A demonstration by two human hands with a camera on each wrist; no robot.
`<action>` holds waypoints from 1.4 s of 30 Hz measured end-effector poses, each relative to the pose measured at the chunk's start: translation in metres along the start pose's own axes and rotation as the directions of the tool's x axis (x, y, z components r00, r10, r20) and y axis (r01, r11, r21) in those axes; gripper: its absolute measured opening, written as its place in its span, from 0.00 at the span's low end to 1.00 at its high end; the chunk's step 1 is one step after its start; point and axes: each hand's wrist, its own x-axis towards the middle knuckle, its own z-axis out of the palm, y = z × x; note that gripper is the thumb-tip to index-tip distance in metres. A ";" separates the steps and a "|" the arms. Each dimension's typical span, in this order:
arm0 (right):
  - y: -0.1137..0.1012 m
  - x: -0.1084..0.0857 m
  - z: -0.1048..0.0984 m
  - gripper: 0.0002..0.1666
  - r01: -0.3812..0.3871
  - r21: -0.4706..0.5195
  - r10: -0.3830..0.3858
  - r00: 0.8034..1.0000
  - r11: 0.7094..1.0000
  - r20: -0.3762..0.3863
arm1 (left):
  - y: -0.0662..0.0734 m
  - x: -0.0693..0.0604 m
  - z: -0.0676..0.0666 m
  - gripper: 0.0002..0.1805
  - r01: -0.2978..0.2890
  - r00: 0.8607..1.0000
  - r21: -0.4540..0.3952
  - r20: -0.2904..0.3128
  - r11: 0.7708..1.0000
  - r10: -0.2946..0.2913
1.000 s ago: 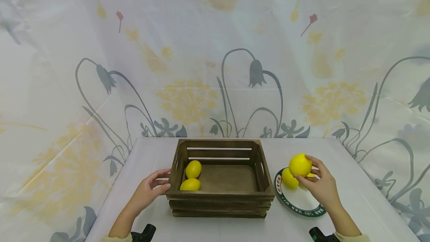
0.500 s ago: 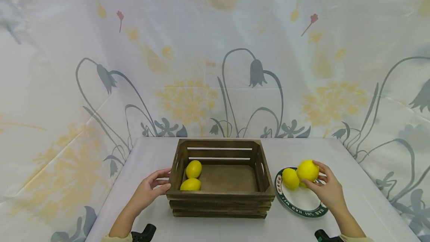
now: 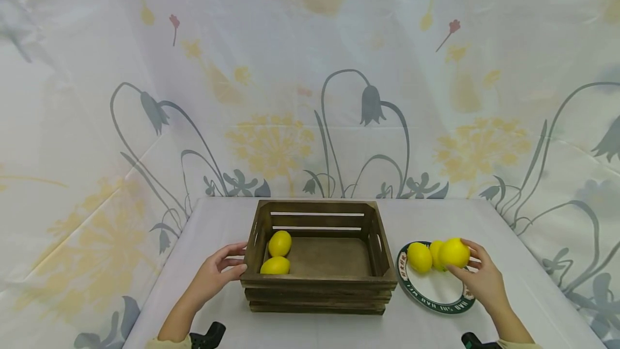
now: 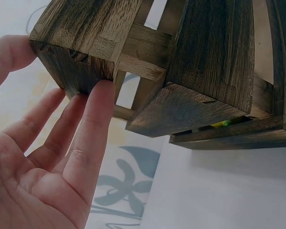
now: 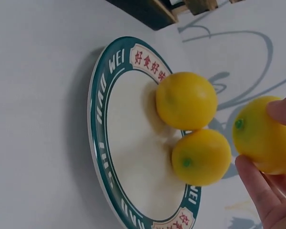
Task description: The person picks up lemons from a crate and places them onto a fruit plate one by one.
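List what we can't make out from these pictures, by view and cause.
Right wrist: the rest of the held lemon; the right hand covers part, the right edge cuts it.
Right wrist: lower end of the plate; cut off by the bottom edge.
Left wrist: the rest of the yellow sliver; crate slats hide it.
Head: crate floor just behind the near wall; that wall blocks it.

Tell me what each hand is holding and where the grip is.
The right hand pinches a lemon by its sides, green tip uncovered. The left hand only touches the crate at its left end.
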 end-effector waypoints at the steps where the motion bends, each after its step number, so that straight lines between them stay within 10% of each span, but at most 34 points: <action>1: 0.002 0.000 -0.001 0.44 -0.014 0.000 0.014 1.000 1.000 0.008 | 0.000 0.000 0.000 0.27 0.000 1.000 0.001 -0.001 1.000 0.000; 24: 0.040 0.001 0.001 0.48 -0.219 -0.046 0.223 0.963 0.975 0.151 | 0.001 -0.001 -0.001 0.27 0.005 1.000 -0.036 0.006 0.999 -0.004; 42: 0.037 0.002 -0.003 0.43 -0.174 -0.097 0.186 0.974 0.980 0.127 | 0.001 -0.001 0.000 0.27 0.007 1.000 -0.030 0.001 1.000 -0.007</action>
